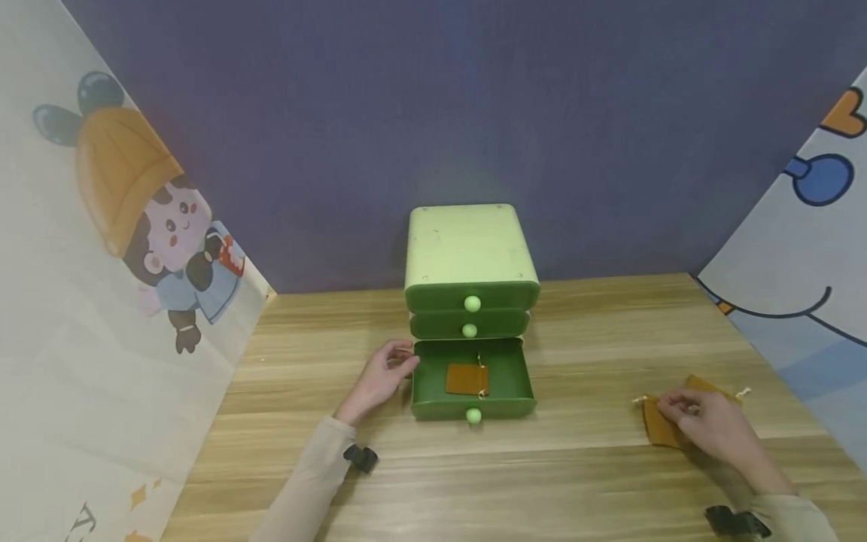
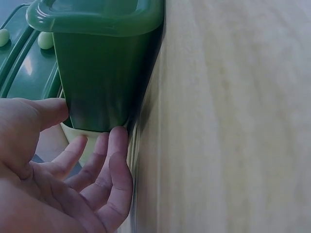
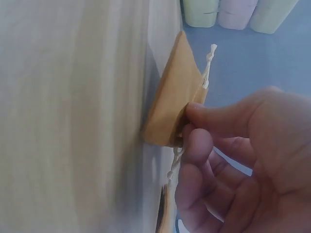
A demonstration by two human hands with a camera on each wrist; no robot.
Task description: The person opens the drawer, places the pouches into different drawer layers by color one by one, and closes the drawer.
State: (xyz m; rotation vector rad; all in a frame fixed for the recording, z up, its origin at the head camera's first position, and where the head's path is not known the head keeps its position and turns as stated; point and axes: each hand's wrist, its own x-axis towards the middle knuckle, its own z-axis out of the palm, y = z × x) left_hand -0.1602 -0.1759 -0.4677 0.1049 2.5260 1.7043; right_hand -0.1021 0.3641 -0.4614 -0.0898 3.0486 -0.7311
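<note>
A green cabinet (image 1: 470, 245) with a pale top stands against the back wall, its bottom drawer (image 1: 433, 410) pulled out. Inside that drawer lies a small brown drawstring pouch (image 1: 463, 379). My left hand (image 1: 379, 376) is at the drawer's left side; in the left wrist view its thumb and fingertips reach the drawer wall (image 2: 97, 82) close to the cabinet's edge, fingers loosely bent. On the right, my right hand (image 1: 711, 425) pinches the edge of a tan drawstring pouch (image 3: 170, 97) between thumb and index finger. Another tan pouch (image 1: 701, 383) lies just behind that hand, partly hidden.
Two upper drawers with round knobs (image 1: 472, 303) are closed. The wood-grain table (image 1: 576, 482) meets a dark blue back wall (image 1: 460, 113). Printed panels with cartoon figures (image 1: 179, 218) flank both sides. Black straps (image 1: 361, 458) sit on both wrists.
</note>
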